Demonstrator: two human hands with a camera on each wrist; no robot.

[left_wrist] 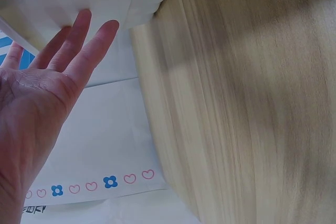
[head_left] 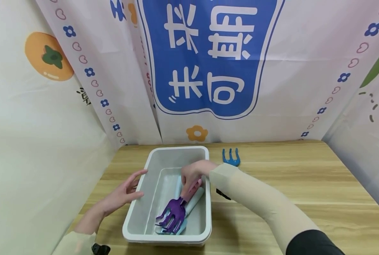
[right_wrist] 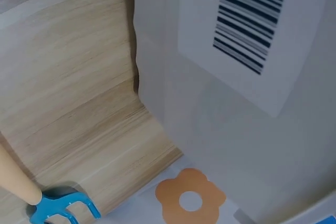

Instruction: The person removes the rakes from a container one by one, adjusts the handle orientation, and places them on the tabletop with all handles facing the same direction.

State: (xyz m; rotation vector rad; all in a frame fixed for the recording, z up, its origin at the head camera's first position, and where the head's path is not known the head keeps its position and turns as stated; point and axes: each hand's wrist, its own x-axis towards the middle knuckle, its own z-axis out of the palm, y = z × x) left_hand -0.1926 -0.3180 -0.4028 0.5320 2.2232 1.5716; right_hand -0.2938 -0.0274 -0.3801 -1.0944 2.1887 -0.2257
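A grey plastic bin (head_left: 135, 216) stands on the table, with garden hand tools in it. My right hand (head_left: 193, 173) reaches down over its right rim and grips the pink handle of a purple hand rake (head_left: 174, 214). The rake's tines point toward the near end of the bin, lying over light-blue tools (head_left: 182, 226) that it partly hides. One of these has a pale handle (head_left: 195, 201). At the bin's left side, my left hand (head_left: 122, 194) has its fingers extended, with fingertips against the outer wall. The right hand is out of sight in the right wrist view.
A blue hand rake (head_left: 231, 159) lies on the wooden table (head_left: 288, 173) behind my right forearm; its beige handle (right_wrist: 16, 177) shows in the right wrist view. A barcode label (right_wrist: 247, 24) is on the bin's outer side. Printed cloth (head_left: 297, 88) hangs behind and at both sides.
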